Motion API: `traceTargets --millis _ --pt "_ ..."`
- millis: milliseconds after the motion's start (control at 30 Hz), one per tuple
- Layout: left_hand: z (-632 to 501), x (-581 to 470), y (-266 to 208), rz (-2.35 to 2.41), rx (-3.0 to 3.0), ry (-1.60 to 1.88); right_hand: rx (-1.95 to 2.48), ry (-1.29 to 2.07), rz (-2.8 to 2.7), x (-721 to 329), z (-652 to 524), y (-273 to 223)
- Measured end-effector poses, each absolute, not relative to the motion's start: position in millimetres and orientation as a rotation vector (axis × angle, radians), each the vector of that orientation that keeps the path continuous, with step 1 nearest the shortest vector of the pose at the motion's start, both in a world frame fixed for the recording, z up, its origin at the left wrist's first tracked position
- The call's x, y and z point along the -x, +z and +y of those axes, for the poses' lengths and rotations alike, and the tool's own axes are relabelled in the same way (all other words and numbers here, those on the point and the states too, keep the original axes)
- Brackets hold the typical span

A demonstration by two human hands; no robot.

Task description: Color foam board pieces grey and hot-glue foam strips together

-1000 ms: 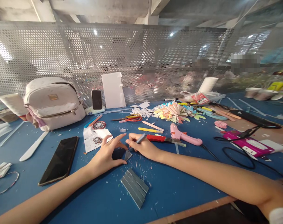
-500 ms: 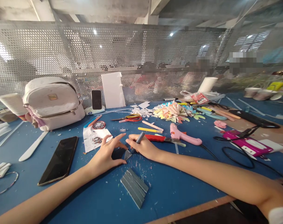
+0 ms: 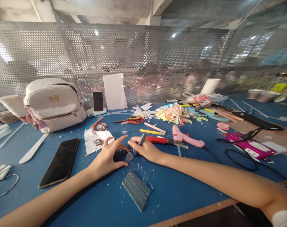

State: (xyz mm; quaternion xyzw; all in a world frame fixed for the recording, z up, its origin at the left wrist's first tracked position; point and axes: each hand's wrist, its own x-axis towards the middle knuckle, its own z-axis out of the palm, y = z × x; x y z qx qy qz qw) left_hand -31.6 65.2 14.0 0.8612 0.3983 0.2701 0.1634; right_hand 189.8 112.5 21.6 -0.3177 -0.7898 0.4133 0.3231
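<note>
No writing could be read anywhere: the gold badge on the backpack point(image 3: 54, 98), the printed sheet point(image 3: 97, 140) and the red packet point(image 3: 202, 99) were all too blurred

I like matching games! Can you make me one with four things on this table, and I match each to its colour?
Things:
1. glue gun
2. backpack
3. phone lying flat near the left hand
4. stack of strips in front of both hands

Colours:
A. grey
B. black
C. pink
D. white

Right pairs: 1-C, 2-D, 3-B, 4-A

Bonus: the right hand holds a grey craft knife.
</note>
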Motion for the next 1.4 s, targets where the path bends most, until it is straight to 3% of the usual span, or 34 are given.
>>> traceTargets --millis 1400 --pt "65.1 31.9 13.5 1.184 -2.477 0.752 0.715 1.202 -2.137 -192.0 111.9 21.8"
